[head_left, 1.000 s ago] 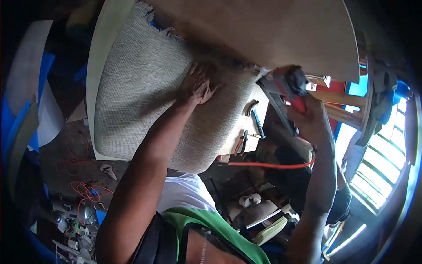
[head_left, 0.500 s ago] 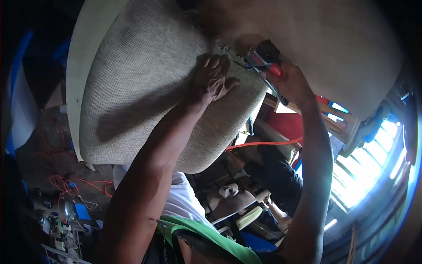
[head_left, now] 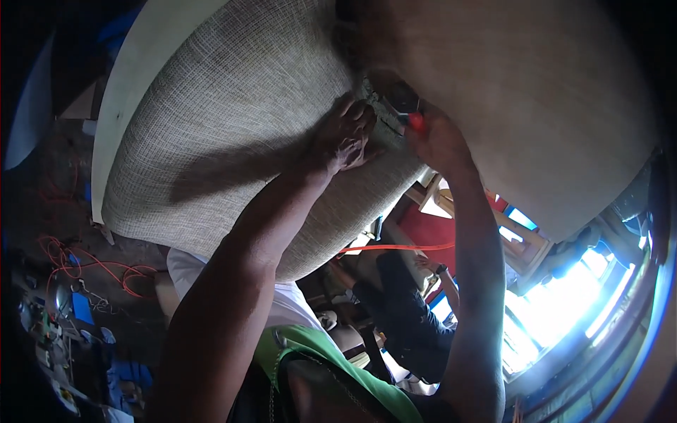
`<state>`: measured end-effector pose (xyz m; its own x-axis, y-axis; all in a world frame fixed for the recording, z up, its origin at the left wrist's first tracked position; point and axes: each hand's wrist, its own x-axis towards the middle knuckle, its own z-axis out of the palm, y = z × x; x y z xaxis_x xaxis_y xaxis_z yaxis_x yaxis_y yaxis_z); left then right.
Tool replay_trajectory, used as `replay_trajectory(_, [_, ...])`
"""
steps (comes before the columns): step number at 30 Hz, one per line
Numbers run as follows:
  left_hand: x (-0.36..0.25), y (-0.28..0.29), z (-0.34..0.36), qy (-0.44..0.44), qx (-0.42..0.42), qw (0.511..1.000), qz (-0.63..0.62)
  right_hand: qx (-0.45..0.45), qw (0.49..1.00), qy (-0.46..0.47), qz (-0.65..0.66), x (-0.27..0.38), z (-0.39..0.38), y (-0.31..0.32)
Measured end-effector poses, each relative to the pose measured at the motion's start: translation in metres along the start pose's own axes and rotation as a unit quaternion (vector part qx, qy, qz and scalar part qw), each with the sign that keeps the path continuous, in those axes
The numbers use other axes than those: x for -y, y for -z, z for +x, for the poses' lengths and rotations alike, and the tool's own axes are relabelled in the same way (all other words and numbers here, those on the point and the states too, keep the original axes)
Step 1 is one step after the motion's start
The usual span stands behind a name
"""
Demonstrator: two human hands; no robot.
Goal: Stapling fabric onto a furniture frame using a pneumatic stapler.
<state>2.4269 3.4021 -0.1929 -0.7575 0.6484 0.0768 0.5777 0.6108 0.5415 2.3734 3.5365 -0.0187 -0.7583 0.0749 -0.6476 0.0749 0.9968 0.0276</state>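
In front of me is a large curved upholstered piece covered in beige-grey woven fabric (head_left: 226,113). My left hand (head_left: 345,141) lies on that fabric, its fingers slightly bent toward the fabric's rough edge and its thumb stretched out. My right hand (head_left: 438,144) is wrapped round a black and red staple gun (head_left: 403,97). The tool's head is at the seam where the fabric edge meets a smooth, pale brown panel (head_left: 536,92). Shadow and the tool hide the contact point.
An orange hose (head_left: 398,247) runs behind the piece, and more orange hose (head_left: 106,264) lies coiled on the floor at left. Another person (head_left: 405,303) in dark clothes works beyond my right arm. Wooden framing (head_left: 522,247) and bright window slats (head_left: 557,310) are at right.
My right hand has moved the staple gun left along the seam, closer to my left hand. The left hand's fingers are more bent. The view has shifted slightly.
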Motion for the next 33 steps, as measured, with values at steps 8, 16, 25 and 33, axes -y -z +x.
replay_trajectory(8, [0.003,-0.008,0.006,-0.055,-0.115,0.981,-0.143,0.025,0.990,0.026,-0.136,0.025,-0.148,0.005])
replay_trajectory(16, [-0.018,0.008,0.014,-0.061,-0.040,0.997,0.009,-0.054,0.966,-0.211,0.140,-0.079,-0.265,-0.155])
replay_trajectory(25, [-0.015,-0.008,0.012,-0.057,-0.022,0.997,0.052,-0.160,0.941,-0.264,0.137,-0.055,-0.180,-0.375])
replay_trajectory(33, [-0.010,-0.006,0.014,-0.039,-0.026,0.998,0.045,-0.377,0.848,-0.242,0.282,-0.064,-0.169,-0.279])
